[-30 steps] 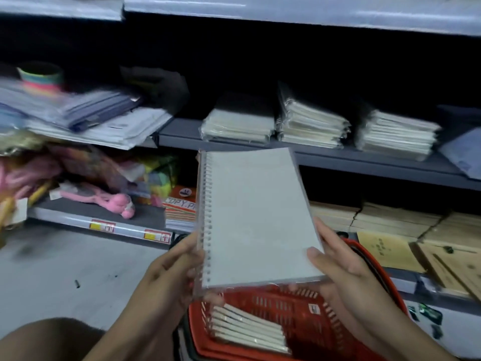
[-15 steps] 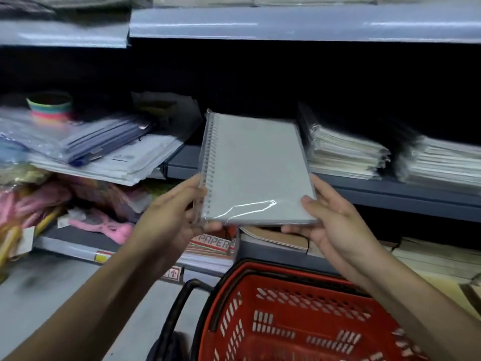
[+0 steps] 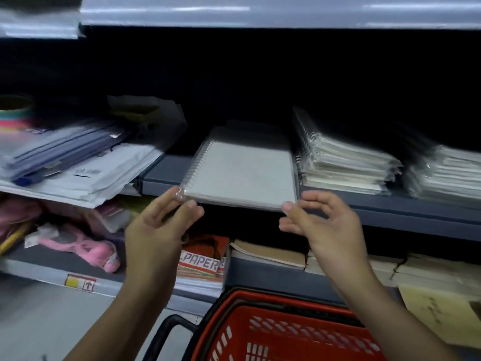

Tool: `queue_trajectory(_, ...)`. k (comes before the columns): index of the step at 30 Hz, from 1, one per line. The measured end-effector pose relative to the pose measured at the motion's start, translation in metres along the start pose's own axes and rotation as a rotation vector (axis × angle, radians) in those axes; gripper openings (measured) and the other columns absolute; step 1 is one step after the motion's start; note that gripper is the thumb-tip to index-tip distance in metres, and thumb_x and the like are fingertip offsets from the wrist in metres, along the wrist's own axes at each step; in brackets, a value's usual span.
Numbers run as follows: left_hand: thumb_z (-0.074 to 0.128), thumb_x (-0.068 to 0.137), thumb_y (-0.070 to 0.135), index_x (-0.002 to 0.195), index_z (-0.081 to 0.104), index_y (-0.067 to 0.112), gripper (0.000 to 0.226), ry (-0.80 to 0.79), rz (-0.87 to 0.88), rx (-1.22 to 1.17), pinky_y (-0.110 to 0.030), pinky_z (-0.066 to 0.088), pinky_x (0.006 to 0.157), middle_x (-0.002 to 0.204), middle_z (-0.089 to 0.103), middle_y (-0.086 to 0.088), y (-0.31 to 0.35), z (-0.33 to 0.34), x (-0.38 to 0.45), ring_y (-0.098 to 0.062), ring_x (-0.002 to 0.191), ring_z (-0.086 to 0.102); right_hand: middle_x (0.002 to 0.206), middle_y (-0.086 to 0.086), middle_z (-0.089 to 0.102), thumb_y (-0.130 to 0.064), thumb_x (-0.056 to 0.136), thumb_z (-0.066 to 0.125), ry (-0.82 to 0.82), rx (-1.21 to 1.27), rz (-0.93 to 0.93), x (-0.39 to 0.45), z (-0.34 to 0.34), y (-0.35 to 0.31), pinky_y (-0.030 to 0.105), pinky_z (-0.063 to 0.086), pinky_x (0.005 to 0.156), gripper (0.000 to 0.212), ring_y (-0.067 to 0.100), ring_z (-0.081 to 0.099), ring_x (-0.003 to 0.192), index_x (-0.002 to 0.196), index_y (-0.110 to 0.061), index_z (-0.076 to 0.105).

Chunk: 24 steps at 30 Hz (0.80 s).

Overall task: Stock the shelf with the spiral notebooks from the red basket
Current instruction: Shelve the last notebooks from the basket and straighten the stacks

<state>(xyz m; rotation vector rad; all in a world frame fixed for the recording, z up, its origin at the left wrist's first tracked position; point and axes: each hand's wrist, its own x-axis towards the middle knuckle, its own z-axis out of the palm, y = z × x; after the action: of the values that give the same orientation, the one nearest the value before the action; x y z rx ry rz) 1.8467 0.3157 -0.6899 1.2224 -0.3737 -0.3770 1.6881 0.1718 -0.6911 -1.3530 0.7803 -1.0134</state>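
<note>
On the left, the left hand (image 3: 156, 225) pinches the near-left corner of a wrapped spiral notebook (image 3: 244, 173) lying on the shelf (image 3: 390, 212), its front edge overhanging. The right hand (image 3: 325, 220), fingers loosely spread, touches the near-right corner. Stacked notebooks (image 3: 346, 162) sit just right. Placement looks nearly done; the red basket (image 3: 286, 332) below hides whatever remains.

Two hands: left hand (image 3: 158, 225), right hand (image 3: 322, 222). One red basket (image 3: 286, 332). One wrapped spiral notebook (image 3: 242, 173) at the shelf (image 3: 416, 212) edge. Two stacks of wrapped notebooks beside it: near stack (image 3: 343, 162), far stack (image 3: 447, 173). One pink toy (image 3: 86, 248).
</note>
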Motion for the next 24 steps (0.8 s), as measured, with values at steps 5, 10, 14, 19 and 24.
queue_trajectory(5, 0.076, 0.087, 0.009, 0.114, 0.071, 0.012, 0.028, 0.125, -0.075, -0.083, -0.028, 0.061, 0.084, 0.1, 0.079, -0.011, -0.001, 0.017, 0.024, -0.019, 0.083, 0.077, 0.079, 0.014, 0.073, -0.023, 0.083, 0.082, 0.129, -0.077, -0.115, 0.012, 0.01, 0.005, 0.034, 0.062, 0.06, 0.025, 0.027, 0.074, 0.06, 0.095, -0.008, 0.067)
queue_trajectory(10, 0.076, 0.087, 0.009, 0.118, 0.068, 0.009, 0.032, 0.142, -0.106, -0.039, -0.022, 0.061, 0.062, 0.095, 0.075, -0.011, -0.006, 0.045, 0.065, -0.021, 0.072, 0.067, 0.065, 0.012, 0.071, -0.034, 0.086, 0.078, 0.243, -0.116, -0.083, 0.05, 0.028, 0.007, 0.036, 0.06, 0.05, 0.035, 0.027, 0.071, 0.049, 0.086, -0.002, 0.066)
queue_trajectory(14, 0.078, 0.087, 0.017, 0.119, 0.07, 0.015, 0.032, 0.182, -0.174, 0.008, -0.02, 0.054, 0.049, 0.079, 0.068, -0.001, -0.009, 0.059, 0.093, -0.012, 0.055, 0.055, 0.058, 0.015, 0.069, -0.036, 0.089, 0.075, 0.271, -0.18, -0.082, 0.071, 0.04, 0.006, 0.032, 0.056, 0.043, 0.043, 0.027, 0.068, 0.043, 0.073, 0.001, 0.064)
queue_trajectory(19, 0.077, 0.088, 0.018, 0.119, 0.064, 0.011, 0.034, 0.17, -0.214, -0.064, -0.019, 0.054, 0.048, 0.069, 0.059, -0.001, -0.01, 0.053, 0.087, -0.009, 0.049, 0.049, 0.058, 0.014, 0.068, -0.039, 0.088, 0.076, 0.233, -0.17, -0.043, 0.07, 0.032, 0.002, 0.036, 0.06, 0.045, 0.045, 0.029, 0.069, 0.044, 0.071, 0.002, 0.065)
queue_trajectory(24, 0.076, 0.089, 0.023, 0.105, 0.069, 0.014, 0.02, 0.096, -0.224, -0.035, -0.019, 0.054, 0.053, 0.076, 0.061, 0.001, -0.004, 0.035, 0.052, -0.008, 0.056, 0.052, 0.067, 0.017, 0.071, -0.046, 0.087, 0.073, 0.158, -0.213, -0.033, 0.046, 0.003, -0.006, 0.037, 0.062, 0.055, 0.05, 0.03, 0.072, 0.05, 0.079, 0.003, 0.065)
